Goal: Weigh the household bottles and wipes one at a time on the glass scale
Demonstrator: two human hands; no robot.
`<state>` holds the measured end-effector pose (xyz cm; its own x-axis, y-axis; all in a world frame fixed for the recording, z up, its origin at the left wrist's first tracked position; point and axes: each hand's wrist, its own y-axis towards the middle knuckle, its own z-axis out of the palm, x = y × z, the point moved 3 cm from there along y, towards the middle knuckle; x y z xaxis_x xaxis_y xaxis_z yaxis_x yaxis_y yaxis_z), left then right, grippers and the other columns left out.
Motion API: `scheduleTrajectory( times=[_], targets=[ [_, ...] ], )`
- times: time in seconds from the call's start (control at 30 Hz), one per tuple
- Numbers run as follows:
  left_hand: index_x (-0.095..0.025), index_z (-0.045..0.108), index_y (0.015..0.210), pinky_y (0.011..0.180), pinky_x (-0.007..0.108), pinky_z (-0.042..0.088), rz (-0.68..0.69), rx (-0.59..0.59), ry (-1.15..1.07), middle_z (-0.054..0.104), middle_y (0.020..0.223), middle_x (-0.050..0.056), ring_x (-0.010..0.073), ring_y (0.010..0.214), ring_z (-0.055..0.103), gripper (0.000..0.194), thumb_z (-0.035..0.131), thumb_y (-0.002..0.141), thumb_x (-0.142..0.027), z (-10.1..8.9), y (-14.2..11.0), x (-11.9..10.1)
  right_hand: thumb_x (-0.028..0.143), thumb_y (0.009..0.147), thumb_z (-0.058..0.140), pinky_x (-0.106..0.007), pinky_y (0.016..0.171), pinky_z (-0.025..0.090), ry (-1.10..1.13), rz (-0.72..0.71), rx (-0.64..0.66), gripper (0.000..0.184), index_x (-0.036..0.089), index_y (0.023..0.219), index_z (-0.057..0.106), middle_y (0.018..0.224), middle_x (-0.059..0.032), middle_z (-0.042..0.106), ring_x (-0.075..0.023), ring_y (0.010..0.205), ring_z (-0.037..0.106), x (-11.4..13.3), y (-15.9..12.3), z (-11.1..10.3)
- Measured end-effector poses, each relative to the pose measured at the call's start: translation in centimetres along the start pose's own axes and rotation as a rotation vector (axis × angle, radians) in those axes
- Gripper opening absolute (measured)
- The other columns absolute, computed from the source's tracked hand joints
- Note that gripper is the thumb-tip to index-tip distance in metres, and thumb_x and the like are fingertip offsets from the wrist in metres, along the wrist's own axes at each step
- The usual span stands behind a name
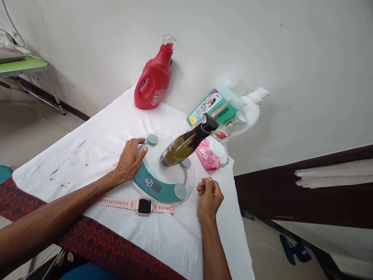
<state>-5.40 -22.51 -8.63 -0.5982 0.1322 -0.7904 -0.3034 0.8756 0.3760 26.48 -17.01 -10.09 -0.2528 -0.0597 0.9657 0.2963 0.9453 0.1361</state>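
A round glass scale (163,190) with teal trim lies on the white cloth, its small display lit with digits. On the glass stands a dark green-brown bottle (180,148) with a black cap. My left hand (130,158) is at the scale's left edge, thumb and fingers apart, with nothing held. To the right of the scale my right hand (210,197) rests on the cloth, fingers curled in; whether anything is inside them is hidden. A pink smartwatch (145,207) with its strap laid out sits just in front of the scale.
Near the wall stand a red detergent jug (154,79), a green pack (204,109), a clear bottle (233,125) and a white bottle (253,111). A pink tissue pack (210,153) lies right of the scale. A green-topped table (23,66) is far left.
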Motion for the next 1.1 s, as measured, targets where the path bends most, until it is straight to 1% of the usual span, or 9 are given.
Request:
scheduleTrajectory(
  times=[0.13, 0.23, 0.33, 0.43, 0.5, 0.6, 0.77, 0.9, 1.1],
  targets=[
    [-0.020, 0.055, 0.129, 0.105, 0.049, 0.048, 0.007, 0.001, 0.001, 0.064, 0.128, 0.012, 0.0276, 0.118, 0.056, 0.039, 0.036, 0.108, -0.047, 0.0, -0.1, 0.0, 0.065, 0.088, 0.065, -0.027, 0.057, 0.039, -0.032, 0.002, -0.019, 0.046, 0.019, 0.083, 0.062, 0.069, 0.0026, 0.056, -0.0139, 0.062, 0.052, 0.3, -0.2, 0.0],
    [-0.019, 0.054, 0.130, 0.106, 0.049, 0.048, 0.010, -0.014, -0.001, 0.064, 0.129, 0.013, 0.0281, 0.120, 0.056, 0.039, 0.037, 0.108, -0.046, 0.0, -0.1, 0.0, 0.065, 0.087, 0.068, -0.031, 0.066, 0.047, -0.113, -0.048, -0.038, 0.047, 0.019, 0.095, 0.065, 0.085, -0.0033, 0.066, -0.0199, 0.078, 0.062, 1.5, -1.1, 0.3],
    [-0.018, 0.053, 0.134, 0.107, 0.051, 0.048, -0.004, -0.040, 0.003, 0.062, 0.132, 0.014, 0.0290, 0.122, 0.054, 0.043, 0.037, 0.108, -0.048, 0.1, -0.2, 0.1, 0.063, 0.087, 0.070, -0.041, 0.088, 0.053, -0.160, -0.236, -0.004, 0.055, 0.020, 0.120, 0.063, 0.117, -0.0109, 0.069, -0.0286, 0.111, 0.065, 4.7, -2.3, 1.9],
    [-0.017, 0.052, 0.137, 0.111, 0.054, 0.045, -0.015, -0.083, 0.024, 0.060, 0.135, 0.015, 0.0305, 0.125, 0.052, 0.047, 0.038, 0.107, -0.050, 0.0, -0.2, 0.2, 0.056, 0.087, 0.074, -0.051, 0.107, 0.047, -0.081, -0.443, 0.096, 0.065, 0.022, 0.138, 0.054, 0.141, -0.0138, 0.061, -0.0315, 0.132, 0.058, 9.2, -3.1, 4.7],
    [-0.017, 0.053, 0.137, 0.113, 0.056, 0.044, -0.017, -0.101, 0.037, 0.059, 0.135, 0.016, 0.0312, 0.127, 0.051, 0.047, 0.039, 0.107, -0.051, 0.1, -0.2, 0.3, 0.054, 0.084, 0.078, -0.054, 0.113, 0.043, -0.038, -0.506, 0.158, 0.073, 0.026, 0.145, 0.049, 0.150, -0.0132, 0.055, -0.0319, 0.139, 0.053, 11.9, -3.0, 7.1],
    [-0.018, 0.053, 0.137, 0.112, 0.056, 0.045, -0.024, -0.106, 0.036, 0.059, 0.134, 0.016, 0.0314, 0.126, 0.052, 0.047, 0.039, 0.107, -0.051, 0.2, -0.2, 0.4, 0.055, 0.079, 0.083, -0.054, 0.112, 0.044, -0.002, -0.486, 0.178, 0.076, 0.025, 0.142, 0.050, 0.145, -0.0130, 0.058, -0.0317, 0.133, 0.057, 14.3, -2.4, 10.3],
    [-0.016, 0.052, 0.138, 0.113, 0.055, 0.045, -0.047, -0.114, 0.017, 0.058, 0.134, 0.015, 0.0309, 0.127, 0.052, 0.045, 0.042, 0.107, -0.047, 0.5, -0.3, 0.4, 0.048, 0.084, 0.075, -0.048, 0.098, 0.052, 0.041, -0.447, 0.109, 0.044, 0.021, 0.115, 0.060, 0.116, -0.0109, 0.070, -0.0278, 0.104, 0.069, 15.0, -1.4, 13.6],
    [-0.017, 0.051, 0.139, 0.112, 0.055, 0.046, -0.057, -0.111, 0.002, 0.058, 0.135, 0.015, 0.0303, 0.127, 0.052, 0.042, 0.043, 0.108, -0.044, 0.7, -0.4, 0.2, 0.047, 0.084, 0.073, -0.044, 0.092, 0.054, 0.016, -0.494, 0.135, 0.040, 0.022, 0.111, 0.057, 0.110, -0.0090, 0.070, -0.0257, 0.096, 0.069, 15.1, 2.3, 16.6],
    [-0.019, 0.048, 0.143, 0.113, 0.055, 0.046, -0.080, -0.097, -0.026, 0.057, 0.139, 0.014, 0.0293, 0.131, 0.050, 0.041, 0.045, 0.108, -0.040, 0.8, -0.4, -0.1, 0.037, 0.082, 0.066, -0.051, 0.103, 0.049, -0.232, -0.583, -0.032, 0.046, 0.023, 0.120, 0.045, 0.118, -0.0119, 0.065, -0.0301, 0.109, 0.065, 14.4, 14.3, 23.8]
  ],
)
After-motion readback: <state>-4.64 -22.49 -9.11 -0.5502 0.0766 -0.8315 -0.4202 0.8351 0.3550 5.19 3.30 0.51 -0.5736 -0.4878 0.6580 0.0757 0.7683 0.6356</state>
